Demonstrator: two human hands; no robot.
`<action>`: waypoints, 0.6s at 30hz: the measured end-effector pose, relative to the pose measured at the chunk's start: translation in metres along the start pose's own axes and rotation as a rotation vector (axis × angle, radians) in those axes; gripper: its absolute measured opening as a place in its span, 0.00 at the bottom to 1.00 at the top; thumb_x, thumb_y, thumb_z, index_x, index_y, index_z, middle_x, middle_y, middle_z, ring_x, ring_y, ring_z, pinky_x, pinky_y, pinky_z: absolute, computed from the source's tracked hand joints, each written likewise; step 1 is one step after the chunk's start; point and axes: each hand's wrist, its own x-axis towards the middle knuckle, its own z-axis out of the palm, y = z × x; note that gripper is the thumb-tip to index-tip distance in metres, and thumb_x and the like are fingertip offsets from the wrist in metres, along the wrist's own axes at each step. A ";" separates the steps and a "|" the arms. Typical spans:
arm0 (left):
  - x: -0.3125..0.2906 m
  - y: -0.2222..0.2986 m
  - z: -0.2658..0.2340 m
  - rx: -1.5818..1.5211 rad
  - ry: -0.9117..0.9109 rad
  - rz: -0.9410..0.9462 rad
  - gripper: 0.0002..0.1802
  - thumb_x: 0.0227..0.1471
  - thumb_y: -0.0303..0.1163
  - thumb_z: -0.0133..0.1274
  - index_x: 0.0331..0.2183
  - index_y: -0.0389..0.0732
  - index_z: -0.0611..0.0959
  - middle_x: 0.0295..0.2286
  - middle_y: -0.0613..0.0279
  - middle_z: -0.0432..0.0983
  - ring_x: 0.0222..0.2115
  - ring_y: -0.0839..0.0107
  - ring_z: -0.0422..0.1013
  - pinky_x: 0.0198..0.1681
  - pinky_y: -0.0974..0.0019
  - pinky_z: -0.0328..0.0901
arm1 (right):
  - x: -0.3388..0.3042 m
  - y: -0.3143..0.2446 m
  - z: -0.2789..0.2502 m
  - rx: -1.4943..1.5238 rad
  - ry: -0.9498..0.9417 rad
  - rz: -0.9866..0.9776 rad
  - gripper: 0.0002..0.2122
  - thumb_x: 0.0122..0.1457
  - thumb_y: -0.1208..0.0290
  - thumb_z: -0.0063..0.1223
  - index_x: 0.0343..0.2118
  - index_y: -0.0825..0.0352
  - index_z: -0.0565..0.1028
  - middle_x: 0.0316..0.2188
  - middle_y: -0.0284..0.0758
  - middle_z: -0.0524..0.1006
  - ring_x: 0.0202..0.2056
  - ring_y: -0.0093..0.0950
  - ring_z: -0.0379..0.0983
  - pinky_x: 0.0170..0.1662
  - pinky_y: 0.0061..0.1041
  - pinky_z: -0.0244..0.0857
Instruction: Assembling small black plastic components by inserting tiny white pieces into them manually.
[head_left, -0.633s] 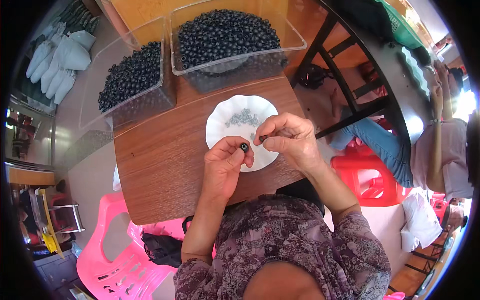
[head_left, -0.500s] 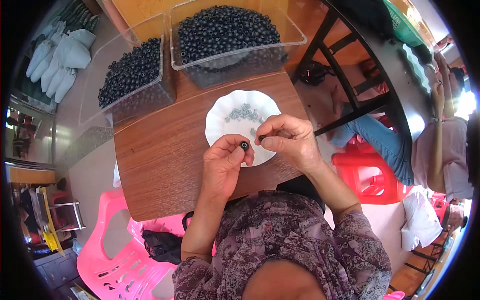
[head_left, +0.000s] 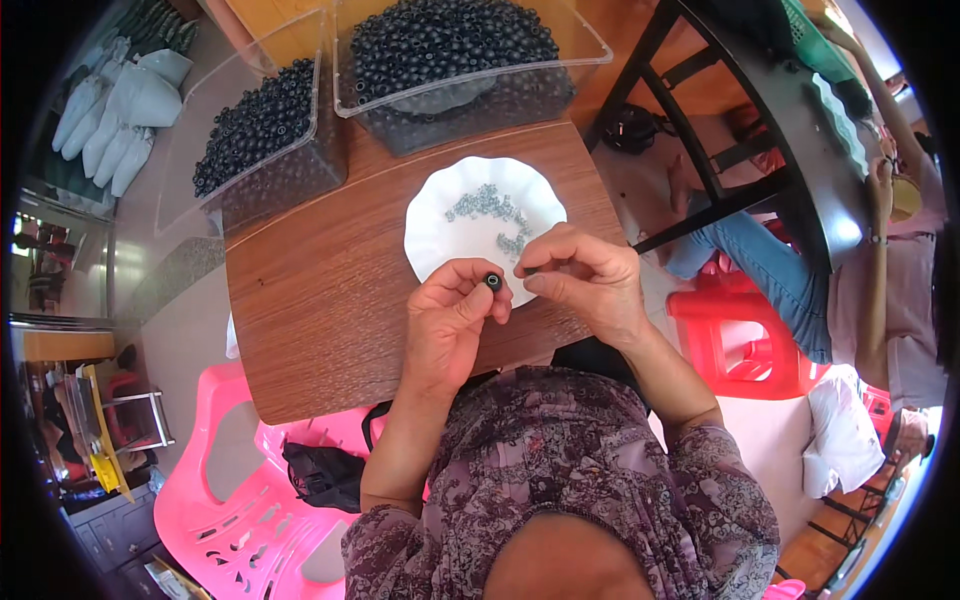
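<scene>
My left hand pinches a small black round part with a hole in its end, turned upward. Close by on the right, my right hand has thumb and forefinger closed on a small dark piece, mostly hidden by the fingertips. Both hands are over the near rim of a white scalloped plate. Small clear, greenish pieces lie scattered on the plate. The fingertips of the two hands almost meet, with a narrow gap between them.
A large clear bin and another clear bin, both full of black round parts, stand at the wooden table's far side. A pink chair is at left, a red stool at right. Another person sits at a dark table.
The plate, table and bins sit slightly higher in the picture. My hands stay close together, still pinching; the black part in my left hand has shifted slightly up and right.
</scene>
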 end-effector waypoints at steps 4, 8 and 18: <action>0.000 -0.004 0.003 0.006 -0.008 -0.014 0.09 0.50 0.23 0.51 0.36 0.30 0.75 0.28 0.55 0.74 0.26 0.71 0.68 0.33 0.72 0.64 | -0.002 0.002 -0.003 -0.131 -0.027 -0.098 0.08 0.46 0.86 0.56 0.31 0.69 0.78 0.29 0.31 0.74 0.32 0.20 0.70 0.36 0.17 0.64; 0.000 -0.007 0.007 0.026 -0.009 -0.023 0.09 0.50 0.22 0.50 0.36 0.29 0.75 0.29 0.55 0.74 0.26 0.72 0.68 0.34 0.72 0.64 | -0.003 0.001 -0.005 -0.199 -0.005 -0.132 0.08 0.47 0.86 0.55 0.32 0.70 0.77 0.29 0.32 0.74 0.33 0.21 0.70 0.37 0.17 0.65; -0.002 -0.013 0.016 0.044 0.052 -0.019 0.10 0.49 0.21 0.51 0.36 0.29 0.75 0.29 0.55 0.75 0.25 0.72 0.68 0.33 0.74 0.65 | -0.008 0.007 -0.006 -0.069 0.017 -0.106 0.08 0.45 0.87 0.56 0.30 0.72 0.76 0.30 0.35 0.73 0.33 0.23 0.70 0.37 0.18 0.65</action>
